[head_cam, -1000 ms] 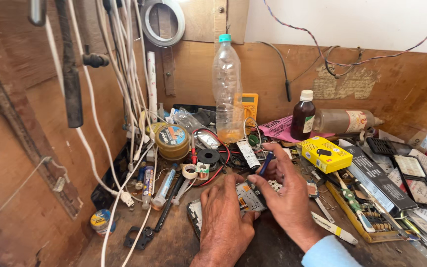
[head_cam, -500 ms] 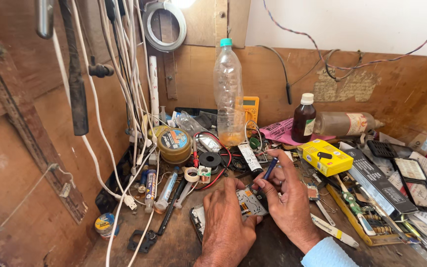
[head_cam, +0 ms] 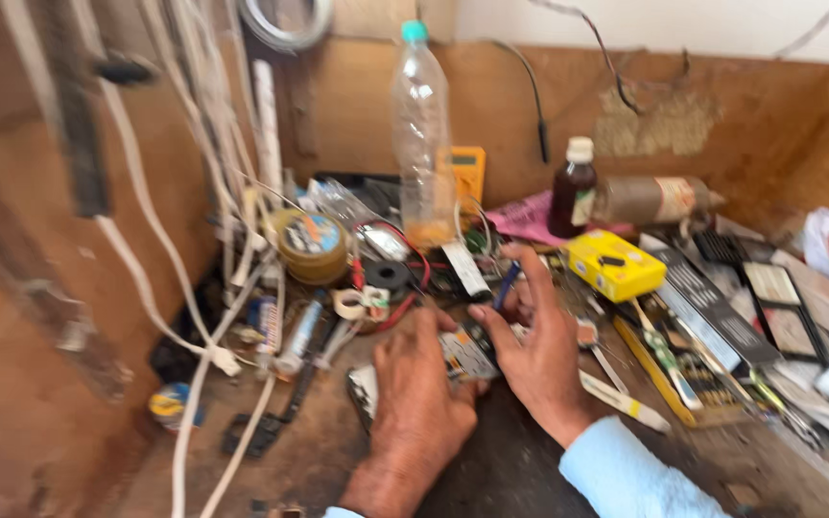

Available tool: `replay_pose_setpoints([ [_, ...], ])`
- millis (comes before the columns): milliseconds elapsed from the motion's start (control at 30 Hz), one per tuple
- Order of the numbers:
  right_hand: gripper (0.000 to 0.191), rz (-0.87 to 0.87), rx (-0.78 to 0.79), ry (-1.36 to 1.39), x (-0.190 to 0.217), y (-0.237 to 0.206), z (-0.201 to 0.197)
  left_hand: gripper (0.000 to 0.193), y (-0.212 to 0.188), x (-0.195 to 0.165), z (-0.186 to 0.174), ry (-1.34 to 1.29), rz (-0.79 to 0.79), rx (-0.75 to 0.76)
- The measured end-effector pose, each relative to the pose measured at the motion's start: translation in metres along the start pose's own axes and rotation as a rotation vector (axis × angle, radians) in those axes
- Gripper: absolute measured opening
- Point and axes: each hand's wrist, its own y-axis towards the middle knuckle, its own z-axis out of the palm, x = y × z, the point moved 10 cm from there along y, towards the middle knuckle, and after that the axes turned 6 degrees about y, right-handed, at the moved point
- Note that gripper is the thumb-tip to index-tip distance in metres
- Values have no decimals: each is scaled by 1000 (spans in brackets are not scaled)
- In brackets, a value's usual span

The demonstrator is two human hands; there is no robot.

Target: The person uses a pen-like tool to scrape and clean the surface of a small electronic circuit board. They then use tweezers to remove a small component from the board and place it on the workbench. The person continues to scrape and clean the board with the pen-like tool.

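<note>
My left hand [head_cam: 416, 403] and my right hand [head_cam: 537, 350] meet over a small circuit board [head_cam: 467, 355] on the cluttered wooden bench; both grip it by its edges. A blue-handled tool [head_cam: 506, 285] sticks up between the fingers of my right hand. The frame is blurred, so small parts on the board cannot be made out. A light blue sleeve [head_cam: 630, 475] covers my right forearm.
A clear plastic bottle [head_cam: 421, 134] with a teal cap stands behind the hands, beside a yellow meter [head_cam: 469, 173]. A dark brown bottle [head_cam: 574, 190], a yellow box [head_cam: 616, 264], a solder tin [head_cam: 309, 245], white cables [head_cam: 203, 364] and remote controls [head_cam: 712, 307] crowd the bench.
The view has shifted and blurred. My hands stay on the circuit board, and my right fingers have lifted a little with the blue-handled tool.
</note>
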Motion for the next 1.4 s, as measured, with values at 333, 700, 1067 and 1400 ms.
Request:
replay_pose_setpoints([
  [333,71,62,121,140,-7,-1,6,70,4,-2,1,15,0,72],
  [700,72,-4,45,-113,6,2,-3,68,3,-4,0,2,58,39],
  [1067,70,-22,97,69,0,0,0,67,4,0,2,-12,8,70],
  [1400,71,117,134,167,-22,-2,0,65,2,0,-1,-27,47,25],
])
